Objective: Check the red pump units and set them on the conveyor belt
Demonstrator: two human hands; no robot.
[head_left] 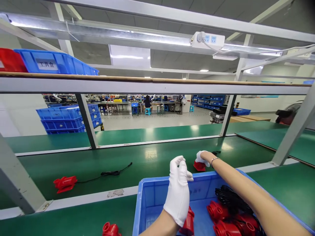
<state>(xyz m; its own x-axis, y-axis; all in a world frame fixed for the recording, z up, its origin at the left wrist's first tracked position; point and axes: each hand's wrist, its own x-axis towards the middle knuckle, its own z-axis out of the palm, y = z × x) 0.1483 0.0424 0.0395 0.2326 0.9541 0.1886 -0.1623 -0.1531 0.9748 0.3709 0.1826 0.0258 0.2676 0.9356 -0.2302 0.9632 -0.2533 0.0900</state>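
Observation:
My left hand (178, 188), in a white glove, hovers over the near left part of a blue bin (154, 193). Its fingers are loosely bent and apart, with nothing visible in them. Beyond the bin's far edge, my gloved right hand (203, 158) grips a red plastic fitting (199, 166) on the green bench. A black cable (216, 152) shows just behind that hand. Inside the bin lie several red fittings (218, 211) with coiled black cables (231, 198). One red fitting (188, 223) is partly hidden under my left hand.
Left on the green bench lies another red fitting (65, 183) with its black cable (110, 173). One more red fitting (110, 229) is at the bottom edge. Metal posts (87, 121) carry a shelf (152, 86) across the front. Blue crates (64, 119) are stacked behind.

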